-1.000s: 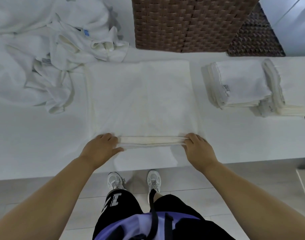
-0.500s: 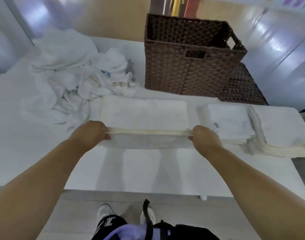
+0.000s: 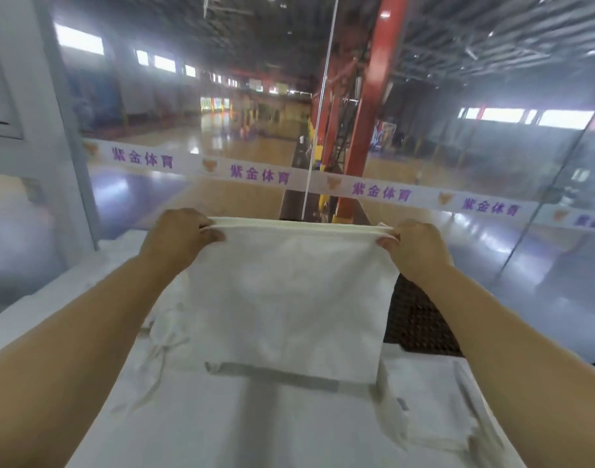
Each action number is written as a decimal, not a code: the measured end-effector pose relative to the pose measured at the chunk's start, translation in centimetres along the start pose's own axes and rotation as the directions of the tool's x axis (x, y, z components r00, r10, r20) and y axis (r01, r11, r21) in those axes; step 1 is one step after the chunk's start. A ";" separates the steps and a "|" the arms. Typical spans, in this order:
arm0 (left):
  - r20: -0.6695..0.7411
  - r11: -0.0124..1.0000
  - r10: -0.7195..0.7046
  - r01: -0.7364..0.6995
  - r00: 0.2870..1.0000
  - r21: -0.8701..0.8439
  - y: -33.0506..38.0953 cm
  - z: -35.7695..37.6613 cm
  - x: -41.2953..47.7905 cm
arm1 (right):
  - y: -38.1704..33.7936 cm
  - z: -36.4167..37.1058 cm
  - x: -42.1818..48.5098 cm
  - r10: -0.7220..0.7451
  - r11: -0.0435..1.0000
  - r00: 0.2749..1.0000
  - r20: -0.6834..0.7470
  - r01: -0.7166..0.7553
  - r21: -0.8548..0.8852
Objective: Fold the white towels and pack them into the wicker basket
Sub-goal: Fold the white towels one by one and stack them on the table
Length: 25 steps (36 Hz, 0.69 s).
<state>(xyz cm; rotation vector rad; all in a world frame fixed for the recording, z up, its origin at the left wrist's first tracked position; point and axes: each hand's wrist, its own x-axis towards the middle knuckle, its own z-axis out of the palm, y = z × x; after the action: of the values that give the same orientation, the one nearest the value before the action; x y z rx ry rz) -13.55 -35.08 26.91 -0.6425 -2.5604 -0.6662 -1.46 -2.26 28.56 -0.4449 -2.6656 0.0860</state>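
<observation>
Left hand [image 3: 179, 231] and right hand [image 3: 414, 246] pinched towel [image 3: 289, 298] top corners | held taut above counter [image 3: 221, 417] | probably to square the fold

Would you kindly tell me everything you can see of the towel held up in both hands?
The white towel looks like thin cloth, with layered hems along its taut top edge. It hangs flat and roughly square over the table, casting a shadow below. The left hand pinches its top left corner, the right hand its top right corner.
</observation>
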 end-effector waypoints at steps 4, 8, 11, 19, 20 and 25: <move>0.139 0.997 0.007 -0.018 0.990 0.073 -0.2 -2.1 1.4 | 0.1 -4.3 0.6 -0.055 0.987 0.980 0.190 0.025 0.158; -0.065 0.998 -0.028 0.025 0.997 -0.057 -0.9 -2.3 1.9 | -0.3 -5.1 0.4 -0.090 0.975 0.996 0.026 0.083 0.205; 0.014 0.999 -0.004 0.005 1.000 -0.036 -0.9 -2.2 2.1 | -0.4 -4.7 0.2 -0.098 0.976 0.994 0.041 0.088 0.202; 0.373 0.992 -0.005 0.051 0.928 -0.114 -3.1 -2.7 1.4 | 1.4 -4.9 -1.2 -0.124 0.889 0.905 0.407 -0.080 0.451; 0.440 0.992 -0.005 0.061 0.898 -0.113 -3.3 -2.7 1.2 | 1.6 -4.9 -1.5 -0.135 0.875 0.885 0.445 -0.104 0.472; 0.672 1.000 0.008 0.001 0.740 -0.013 -3.3 -2.8 0.2 | 1.3 -4.7 -2.5 -0.213 0.858 0.725 0.655 -0.181 0.480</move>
<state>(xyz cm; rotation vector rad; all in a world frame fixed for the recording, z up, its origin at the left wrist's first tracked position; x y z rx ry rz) -14.70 -39.12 28.08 -1.0512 -3.2147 -0.5020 3.04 -1.85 31.60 -0.2210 -3.1698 1.1622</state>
